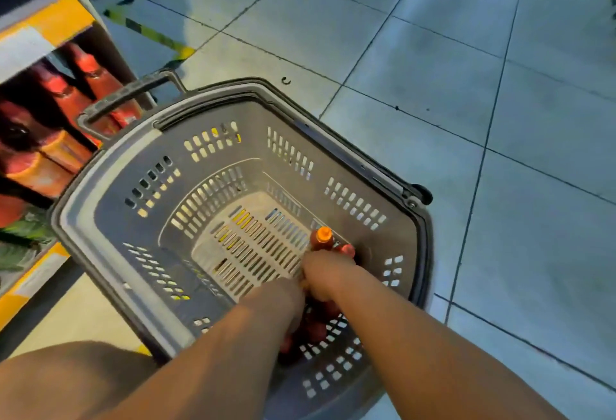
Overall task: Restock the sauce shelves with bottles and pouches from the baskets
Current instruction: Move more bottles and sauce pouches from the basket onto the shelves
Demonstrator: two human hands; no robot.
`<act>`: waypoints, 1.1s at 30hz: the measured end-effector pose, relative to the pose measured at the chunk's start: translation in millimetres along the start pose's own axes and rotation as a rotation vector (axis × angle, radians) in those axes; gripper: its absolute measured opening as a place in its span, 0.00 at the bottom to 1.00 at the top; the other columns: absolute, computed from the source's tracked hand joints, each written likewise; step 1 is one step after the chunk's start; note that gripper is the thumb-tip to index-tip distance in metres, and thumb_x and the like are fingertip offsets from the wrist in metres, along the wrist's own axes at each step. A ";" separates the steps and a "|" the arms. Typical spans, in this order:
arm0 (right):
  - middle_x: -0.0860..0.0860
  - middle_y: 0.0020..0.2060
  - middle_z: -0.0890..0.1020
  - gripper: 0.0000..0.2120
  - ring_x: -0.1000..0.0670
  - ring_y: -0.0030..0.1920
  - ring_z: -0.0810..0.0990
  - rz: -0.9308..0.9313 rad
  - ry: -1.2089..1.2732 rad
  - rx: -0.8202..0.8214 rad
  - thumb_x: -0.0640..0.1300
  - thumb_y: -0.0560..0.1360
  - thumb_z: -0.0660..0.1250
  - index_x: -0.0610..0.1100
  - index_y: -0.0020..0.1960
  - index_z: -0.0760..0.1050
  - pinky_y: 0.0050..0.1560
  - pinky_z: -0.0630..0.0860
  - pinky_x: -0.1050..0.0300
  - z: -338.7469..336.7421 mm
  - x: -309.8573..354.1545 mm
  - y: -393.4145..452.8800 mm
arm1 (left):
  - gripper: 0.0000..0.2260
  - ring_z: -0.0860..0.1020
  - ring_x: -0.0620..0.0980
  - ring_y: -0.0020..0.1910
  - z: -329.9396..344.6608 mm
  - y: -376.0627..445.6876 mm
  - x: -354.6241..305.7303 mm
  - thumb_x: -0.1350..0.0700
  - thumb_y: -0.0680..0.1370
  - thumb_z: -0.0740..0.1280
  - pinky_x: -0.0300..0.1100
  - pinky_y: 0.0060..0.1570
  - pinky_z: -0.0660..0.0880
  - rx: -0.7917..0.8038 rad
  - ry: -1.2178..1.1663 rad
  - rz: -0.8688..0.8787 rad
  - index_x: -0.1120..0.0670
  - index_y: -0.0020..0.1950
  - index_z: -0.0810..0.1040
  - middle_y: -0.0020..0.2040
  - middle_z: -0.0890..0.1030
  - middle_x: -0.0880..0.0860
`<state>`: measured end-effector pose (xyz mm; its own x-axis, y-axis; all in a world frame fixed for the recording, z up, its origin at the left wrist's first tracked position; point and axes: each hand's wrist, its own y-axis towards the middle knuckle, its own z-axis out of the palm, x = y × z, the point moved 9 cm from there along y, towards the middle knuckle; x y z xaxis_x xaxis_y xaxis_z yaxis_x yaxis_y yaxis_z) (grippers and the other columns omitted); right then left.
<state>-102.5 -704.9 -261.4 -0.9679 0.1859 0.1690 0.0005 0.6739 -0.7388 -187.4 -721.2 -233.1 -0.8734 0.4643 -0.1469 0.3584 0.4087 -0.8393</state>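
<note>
The tiled floor [433,53] fills most of the view, pale grey squares with dark joints and a strip of yellow-and-black tape running off behind the shelves. At the left edge stands the sauce shelf unit [50,26], its yellow-edged ledges already carrying rows of red bottles [90,69] that lean in tight ranks.

Parked right against that unit is the grey basket [110,253], slotted on walls and floor, its dark handle [126,94] standing up toward the shelf and a small wheel showing at the far right corner. It sits close to the shelves probably so each load needs only a short carry.

Nearly all of the basket floor is bare; the remaining stock is bunched in the near right corner, so the emptying looks well advanced.

Both arms reach into that corner. The right hand [328,274] closes its grip on a dark red bottle with an orange cap [322,239], held upright, likely so it can go straight onto a ledge. The left hand [280,299] is buried among the red bottles beneath [316,329]; whether its grip is spread or pinching one I cannot tell.

A second reddish cap [346,249] shows just beside the held bottle.
</note>
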 end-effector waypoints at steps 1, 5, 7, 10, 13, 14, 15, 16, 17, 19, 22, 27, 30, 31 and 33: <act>0.42 0.61 0.82 0.15 0.38 0.58 0.82 0.002 0.031 0.019 0.37 0.79 0.65 0.41 0.65 0.78 0.61 0.79 0.42 3.2 1.5 3.1 | 0.23 0.78 0.58 0.68 0.6 1.7 0.9 0.63 0.79 0.70 0.48 0.66 0.74 -0.005 0.013 -0.007 0.57 0.74 0.75 0.69 0.79 0.59; 0.40 0.64 0.80 0.20 0.36 0.62 0.80 -0.011 0.046 0.073 0.35 0.79 0.64 0.39 0.72 0.73 0.63 0.79 0.39 9.2 7.7 11.3 | 0.23 0.78 0.57 0.67 5.4 15.4 7.4 0.61 0.78 0.73 0.47 0.68 0.73 0.063 0.054 0.004 0.60 0.73 0.75 0.67 0.80 0.59; 0.40 0.63 0.80 0.20 0.36 0.63 0.79 -0.026 0.034 0.071 0.35 0.78 0.67 0.40 0.70 0.75 0.63 0.79 0.39 8.0 10.7 14.0 | 0.26 0.78 0.56 0.66 8.0 21.7 11.8 0.60 0.76 0.74 0.48 0.69 0.74 0.070 0.076 -0.009 0.59 0.74 0.74 0.67 0.80 0.58; 0.41 0.61 0.81 0.19 0.37 0.62 0.80 -0.035 0.014 0.088 0.35 0.76 0.70 0.42 0.66 0.78 0.62 0.80 0.39 9.3 11.8 16.2 | 0.26 0.76 0.56 0.68 10.0 25.6 14.7 0.59 0.77 0.73 0.48 0.71 0.72 0.082 0.072 -0.017 0.58 0.75 0.72 0.69 0.78 0.58; 0.42 0.60 0.81 0.17 0.38 0.60 0.81 -0.044 0.012 0.076 0.36 0.76 0.70 0.43 0.65 0.79 0.60 0.81 0.40 9.7 11.8 16.5 | 0.24 0.76 0.58 0.70 3.9 24.9 12.1 0.59 0.80 0.72 0.48 0.69 0.72 0.067 0.042 0.018 0.59 0.75 0.72 0.71 0.77 0.59; 0.43 0.59 0.81 0.16 0.38 0.58 0.81 -0.052 0.006 0.078 0.37 0.77 0.70 0.43 0.64 0.79 0.59 0.81 0.40 10.5 11.7 16.3 | 0.23 0.76 0.58 0.70 2.2 25.3 13.0 0.59 0.80 0.72 0.48 0.68 0.73 0.054 0.032 0.023 0.59 0.74 0.73 0.71 0.77 0.59; 0.44 0.59 0.81 0.15 0.39 0.57 0.81 -0.058 0.004 0.074 0.39 0.77 0.70 0.45 0.64 0.79 0.59 0.81 0.40 11.2 11.3 15.8 | 0.22 0.77 0.58 0.70 -0.6 25.6 15.1 0.59 0.80 0.72 0.48 0.68 0.73 0.033 0.026 0.019 0.59 0.74 0.74 0.71 0.78 0.59; 0.44 0.58 0.82 0.15 0.39 0.57 0.81 -0.061 0.009 0.062 0.40 0.77 0.69 0.46 0.63 0.79 0.59 0.81 0.40 11.3 10.5 15.2 | 0.22 0.77 0.58 0.69 -5.2 25.2 17.1 0.60 0.80 0.72 0.47 0.67 0.74 -0.003 0.017 0.011 0.58 0.73 0.75 0.70 0.78 0.59; 0.45 0.58 0.82 0.14 0.40 0.56 0.82 -0.060 0.017 0.046 0.40 0.77 0.68 0.47 0.63 0.79 0.58 0.81 0.40 10.2 9.7 13.4 | 0.20 0.78 0.58 0.68 -9.5 24.9 19.8 0.60 0.80 0.71 0.48 0.67 0.74 -0.037 0.005 -0.002 0.57 0.72 0.76 0.69 0.79 0.59; 0.46 0.57 0.81 0.15 0.41 0.54 0.81 -0.057 0.028 0.008 0.40 0.77 0.68 0.46 0.63 0.79 0.55 0.81 0.44 6.0 8.4 8.6 | 0.16 0.78 0.58 0.68 -16.7 21.6 26.0 0.60 0.83 0.66 0.47 0.64 0.75 -0.078 -0.032 -0.035 0.58 0.71 0.77 0.69 0.79 0.58; 0.45 0.52 0.82 0.13 0.42 0.48 0.79 -0.088 0.053 -0.025 0.39 0.76 0.68 0.44 0.61 0.78 0.45 0.77 0.51 -8.4 14.5 -1.4 | 0.14 0.80 0.57 0.64 -30.6 14.4 34.1 0.58 0.82 0.66 0.45 0.54 0.74 -0.143 -0.100 -0.079 0.57 0.67 0.79 0.65 0.80 0.58; 0.45 0.50 0.81 0.05 0.42 0.50 0.79 -0.085 0.109 -0.088 0.44 0.76 0.68 0.46 0.51 0.78 0.46 0.72 0.55 -48.4 34.4 -25.3 | 0.19 0.80 0.56 0.63 -61.9 -15.2 51.9 0.52 0.77 0.74 0.45 0.56 0.77 -0.238 -0.105 -0.132 0.56 0.66 0.79 0.63 0.82 0.56; 0.47 0.46 0.80 0.09 0.42 0.49 0.80 -0.091 0.203 -0.243 0.47 0.75 0.71 0.47 0.54 0.78 0.46 0.72 0.54 -84.9 47.7 -51.2 | 0.18 0.81 0.57 0.61 -92.9 -47.7 65.5 0.53 0.76 0.75 0.45 0.57 0.79 -0.342 -0.099 -0.124 0.57 0.63 0.81 0.62 0.83 0.57; 0.47 0.46 0.80 0.09 0.42 0.47 0.79 -0.093 0.212 -0.292 0.47 0.75 0.71 0.46 0.54 0.78 0.45 0.72 0.55 -98.0 54.1 -61.0 | 0.16 0.82 0.57 0.61 -105.4 -60.5 71.3 0.54 0.77 0.72 0.46 0.58 0.79 -0.389 -0.110 -0.110 0.57 0.63 0.82 0.62 0.83 0.57; 0.46 0.46 0.82 0.09 0.42 0.48 0.80 -0.097 0.219 -0.397 0.46 0.75 0.71 0.46 0.54 0.77 0.43 0.72 0.54 -124.3 69.0 -78.9 | 0.12 0.81 0.59 0.59 -129.3 -93.1 85.0 0.57 0.79 0.68 0.48 0.58 0.80 -0.493 -0.196 -0.071 0.56 0.61 0.83 0.59 0.83 0.57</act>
<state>-138.1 -656.3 -110.3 -0.8924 0.2265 0.3904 0.0502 0.9094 -0.4129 -252.4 -618.3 -99.7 -0.9293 0.2864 -0.2333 0.3678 0.7760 -0.5125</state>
